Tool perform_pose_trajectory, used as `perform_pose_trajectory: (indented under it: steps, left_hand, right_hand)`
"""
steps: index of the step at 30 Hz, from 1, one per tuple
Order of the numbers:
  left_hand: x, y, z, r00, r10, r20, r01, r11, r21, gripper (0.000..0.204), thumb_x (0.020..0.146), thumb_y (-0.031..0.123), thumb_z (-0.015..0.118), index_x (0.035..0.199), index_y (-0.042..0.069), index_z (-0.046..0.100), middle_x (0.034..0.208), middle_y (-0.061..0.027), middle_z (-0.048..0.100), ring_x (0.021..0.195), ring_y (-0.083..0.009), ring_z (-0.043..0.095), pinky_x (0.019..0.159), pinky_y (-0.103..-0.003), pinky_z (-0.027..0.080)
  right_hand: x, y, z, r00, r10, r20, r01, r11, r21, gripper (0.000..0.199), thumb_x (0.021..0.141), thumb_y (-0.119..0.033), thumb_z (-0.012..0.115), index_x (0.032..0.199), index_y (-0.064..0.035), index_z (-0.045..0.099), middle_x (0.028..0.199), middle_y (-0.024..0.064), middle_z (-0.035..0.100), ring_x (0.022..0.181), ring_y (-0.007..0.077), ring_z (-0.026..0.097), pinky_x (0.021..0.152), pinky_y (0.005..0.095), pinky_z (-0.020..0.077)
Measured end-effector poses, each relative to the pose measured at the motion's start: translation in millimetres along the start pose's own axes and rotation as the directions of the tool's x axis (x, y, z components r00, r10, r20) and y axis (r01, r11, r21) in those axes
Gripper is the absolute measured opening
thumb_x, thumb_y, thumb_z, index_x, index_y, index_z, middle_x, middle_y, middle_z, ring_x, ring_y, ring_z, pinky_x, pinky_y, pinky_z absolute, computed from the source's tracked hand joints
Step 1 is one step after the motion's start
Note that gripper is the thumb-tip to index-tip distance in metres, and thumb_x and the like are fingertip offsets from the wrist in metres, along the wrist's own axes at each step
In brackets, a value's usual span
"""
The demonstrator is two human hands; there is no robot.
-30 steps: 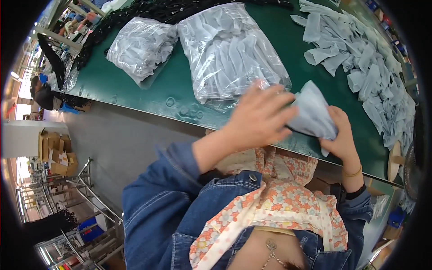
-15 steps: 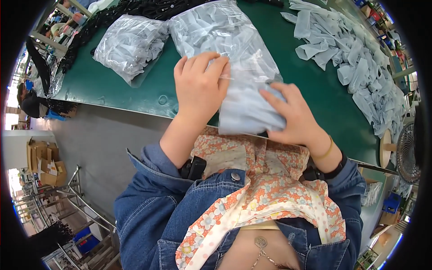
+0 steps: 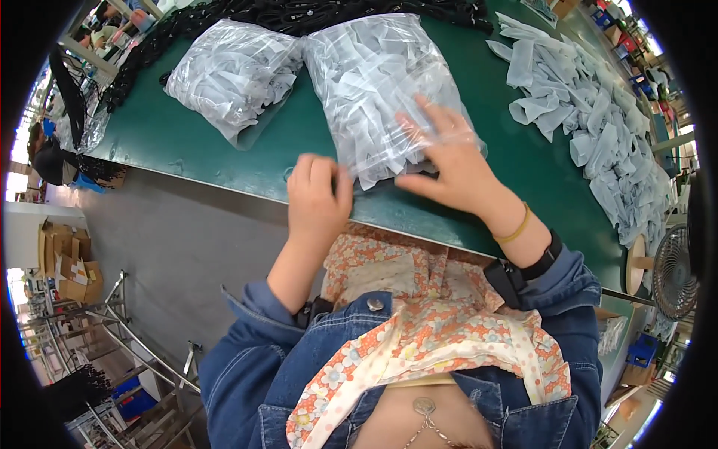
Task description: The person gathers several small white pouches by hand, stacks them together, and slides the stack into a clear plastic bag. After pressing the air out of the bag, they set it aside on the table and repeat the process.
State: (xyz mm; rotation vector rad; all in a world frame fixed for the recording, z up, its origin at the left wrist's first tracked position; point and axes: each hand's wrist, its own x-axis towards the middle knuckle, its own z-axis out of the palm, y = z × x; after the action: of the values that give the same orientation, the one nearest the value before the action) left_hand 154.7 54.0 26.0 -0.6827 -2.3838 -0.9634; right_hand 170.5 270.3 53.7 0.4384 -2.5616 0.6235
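Observation:
A clear plastic bag [image 3: 385, 82], filled with pale grey-blue strips of thin material, lies on the green table in front of me. At its near left corner my left hand [image 3: 319, 191] is closed, its curled fingers and thumb pinching the edge of the film, slightly blurred. My right hand [image 3: 452, 165] reaches into the bag's near opening. Its fingers are spread under the film and lie on the strips, with the thumb pointing left. Some strips show at the bag's mouth.
To the left lies another filled plastic bag [image 3: 232, 78]. A long heap of loose grey-blue strips [image 3: 594, 120] covers the table's right side. Black cords [image 3: 284, 15] run along the back. A fan [image 3: 675, 271] stands at the right, and cardboard boxes [image 3: 78, 280] are at the left.
The strips that lay between my hands at the table's front edge are now in the bag. My right hand has moved forward into the bag; my left hand has drawn back toward me.

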Motion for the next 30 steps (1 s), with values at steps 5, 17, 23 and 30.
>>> perform_pose_trajectory:
  steps: [5,17,23,30]
  left_hand:
    - [-6,18,0,0.956,0.248,0.159,-0.256,0.966,0.032,0.015,0.076,0.009,0.064,0.073,0.006,0.049,0.069,-0.0086,0.049,0.068,-0.0292,0.052,0.06,-0.042,0.039]
    - [-2,-6,3,0.914,0.397,0.079,-0.395,0.918,-0.048,0.021,0.062,0.0,0.057,0.06,0.005,0.037,0.059,-0.0108,0.038,0.052,-0.0303,0.041,0.048,-0.039,0.032]
    - [6,-8,2,0.895,0.444,0.029,-0.439,0.892,-0.104,0.023,0.055,0.003,0.059,0.056,0.007,0.037,0.056,-0.009,0.039,0.047,-0.0273,0.039,0.045,-0.037,0.029]
    - [1,-8,0,0.932,0.357,0.067,-0.354,0.934,-0.053,0.021,0.056,0.004,0.058,0.057,0.006,0.037,0.057,-0.0093,0.039,0.05,-0.0274,0.041,0.047,-0.037,0.03]
  right_hand:
    - [11,-10,13,0.999,0.007,0.043,0.003,0.974,-0.228,0.073,0.073,-0.052,0.069,0.133,-0.0143,0.051,0.139,0.0235,0.039,0.124,0.0449,0.039,0.102,0.059,0.0274]
    - [-26,91,-68,0.848,-0.528,0.053,0.529,0.848,-0.008,0.009,0.069,-0.014,0.065,0.073,-0.0063,0.062,0.081,0.01,0.063,0.075,0.0293,0.062,0.069,0.0408,0.0495]
    - [43,255,-97,0.747,0.428,-0.509,-0.618,0.729,-0.294,0.057,0.078,-0.045,0.063,0.127,-0.0169,0.053,0.122,0.0175,0.054,0.113,0.0343,0.052,0.093,0.0473,0.0421]
    - [45,248,-84,0.702,0.71,0.062,-0.562,0.605,-0.564,0.054,0.081,-0.055,0.054,0.131,-0.0353,0.048,0.129,0.0182,0.048,0.117,0.0367,0.049,0.095,0.0575,0.0343]
